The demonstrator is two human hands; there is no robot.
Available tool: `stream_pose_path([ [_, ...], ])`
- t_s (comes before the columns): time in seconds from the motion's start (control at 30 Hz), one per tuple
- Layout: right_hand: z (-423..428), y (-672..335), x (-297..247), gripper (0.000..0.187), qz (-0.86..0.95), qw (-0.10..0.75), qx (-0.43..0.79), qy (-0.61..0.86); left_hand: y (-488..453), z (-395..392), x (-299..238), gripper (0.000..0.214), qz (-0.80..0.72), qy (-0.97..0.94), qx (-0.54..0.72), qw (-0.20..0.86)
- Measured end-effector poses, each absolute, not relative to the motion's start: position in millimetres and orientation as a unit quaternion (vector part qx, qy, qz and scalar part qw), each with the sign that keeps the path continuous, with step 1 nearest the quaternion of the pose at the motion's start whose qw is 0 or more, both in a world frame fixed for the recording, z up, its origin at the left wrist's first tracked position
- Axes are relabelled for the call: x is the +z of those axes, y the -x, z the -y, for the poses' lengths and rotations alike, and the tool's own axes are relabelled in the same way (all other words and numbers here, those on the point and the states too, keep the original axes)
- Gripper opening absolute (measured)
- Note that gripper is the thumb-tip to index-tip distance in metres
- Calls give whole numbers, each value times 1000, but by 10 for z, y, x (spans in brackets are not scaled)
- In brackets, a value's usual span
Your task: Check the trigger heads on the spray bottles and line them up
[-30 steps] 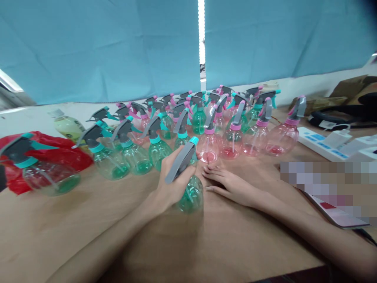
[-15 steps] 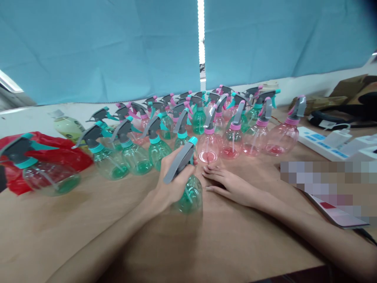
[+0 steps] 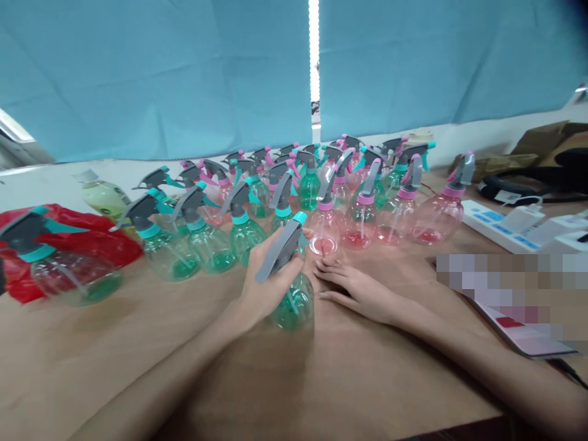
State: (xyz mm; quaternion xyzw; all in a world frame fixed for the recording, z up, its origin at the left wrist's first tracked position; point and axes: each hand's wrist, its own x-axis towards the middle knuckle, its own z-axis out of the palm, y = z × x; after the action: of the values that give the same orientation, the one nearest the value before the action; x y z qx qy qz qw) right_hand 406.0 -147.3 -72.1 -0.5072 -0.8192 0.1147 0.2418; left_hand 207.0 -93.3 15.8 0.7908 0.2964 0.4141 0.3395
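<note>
My left hand (image 3: 267, 278) is wrapped round the neck of a green spray bottle (image 3: 294, 306) with a grey and turquoise trigger head. The bottle is upright, and my fingers partly hide its neck. Flat on the brown table (image 3: 367, 373), to the right of that bottle, rests my right hand (image 3: 356, 288), its fingers spread and nothing in them. Just beyond its fingertips stands a pink spray bottle (image 3: 324, 229). Several green spray bottles (image 3: 212, 248) stand behind and to the left of my left hand.
More green and pink spray bottles crowd the back. On the left, a lone green spray bottle (image 3: 76, 278) stands before a red plastic bag (image 3: 114, 239) and a pale bottle (image 3: 105, 197). A white power strip (image 3: 496, 223), black headphones (image 3: 519, 187) and a pixelated flat object (image 3: 509, 306) lie right.
Almost nothing differs. The view has shifted very slightly; both hands and the held spray bottle keep their places.
</note>
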Motion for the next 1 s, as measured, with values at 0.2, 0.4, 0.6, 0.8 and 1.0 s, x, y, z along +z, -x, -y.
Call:
stream_pose_path([
  [0.2, 1467, -4062, -742, 52, 821, 245, 111, 503, -2072, 978, 155, 15, -311, -780, 422, 341],
  [0.4, 1469, -4067, -774, 53, 822, 245, 116, 502, -2066, 992, 134, 28, -316, -790, 417, 321],
  [0.6, 1473, -4065, -792, 52, 820, 257, 109, 500, -2059, 1017, 163, 40, -336, -792, 420, 290],
  [0.8, 1466, -4060, -790, 54, 823, 249, 107, 499, -1975, 1125, 228, 48, -356, -809, 387, 263],
  [1.0, 1461, -4057, -837, 54, 817, 251, 108, 507, -1819, 1257, 94, 42, -390, -812, 348, 261],
])
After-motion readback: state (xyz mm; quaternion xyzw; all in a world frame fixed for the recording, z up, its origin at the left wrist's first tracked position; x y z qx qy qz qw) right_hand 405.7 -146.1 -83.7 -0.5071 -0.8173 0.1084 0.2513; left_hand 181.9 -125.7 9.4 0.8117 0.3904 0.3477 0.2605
